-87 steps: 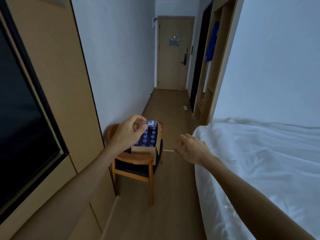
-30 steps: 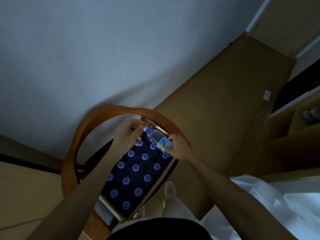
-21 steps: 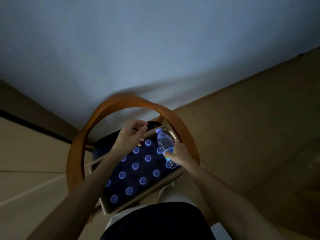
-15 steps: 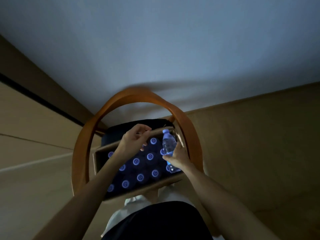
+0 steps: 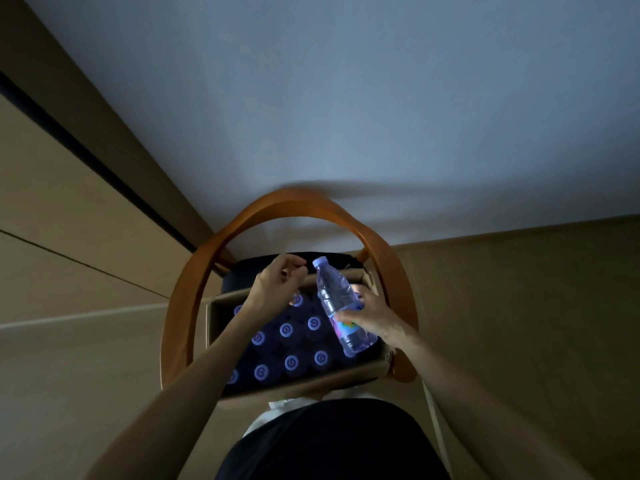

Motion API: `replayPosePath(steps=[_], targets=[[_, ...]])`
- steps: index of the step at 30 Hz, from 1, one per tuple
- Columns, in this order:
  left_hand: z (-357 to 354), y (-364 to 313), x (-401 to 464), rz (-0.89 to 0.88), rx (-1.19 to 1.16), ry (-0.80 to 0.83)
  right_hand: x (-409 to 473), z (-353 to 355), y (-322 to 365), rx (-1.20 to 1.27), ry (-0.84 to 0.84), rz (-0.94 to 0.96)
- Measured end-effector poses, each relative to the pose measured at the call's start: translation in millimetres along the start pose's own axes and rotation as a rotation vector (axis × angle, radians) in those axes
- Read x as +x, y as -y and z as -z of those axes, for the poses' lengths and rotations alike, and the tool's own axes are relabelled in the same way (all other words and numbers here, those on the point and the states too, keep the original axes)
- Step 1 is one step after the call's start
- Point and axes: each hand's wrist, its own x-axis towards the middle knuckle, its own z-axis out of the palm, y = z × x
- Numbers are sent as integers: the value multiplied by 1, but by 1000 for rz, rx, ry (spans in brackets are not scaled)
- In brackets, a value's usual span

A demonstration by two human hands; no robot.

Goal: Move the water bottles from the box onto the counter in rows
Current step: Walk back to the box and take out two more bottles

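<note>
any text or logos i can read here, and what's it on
No words or numbers can be read.
Bottle caps in the box: each bears a pale swirl mark, not legible as a letter.
Label on the bottle gripped by the right hand: a colourful band, print too blurred to read.
Left hand: holds nothing that bears text.

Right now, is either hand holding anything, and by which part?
The right hand grips a water bottle around its labelled lower body. The left hand holds nothing, its fingers loosely curled.
</note>
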Motion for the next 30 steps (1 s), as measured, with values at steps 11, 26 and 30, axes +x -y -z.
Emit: replayPosePath(steps=[11,26,30], targets=[[14,-20,15,31,-8,-236,-16,-23,61,-29,213,333],[12,-38,16,68,-420,-174,-13,-35,68,4,186,323],[12,-44,21,86,-469,-227,-5,-27,66,76,270,279]])
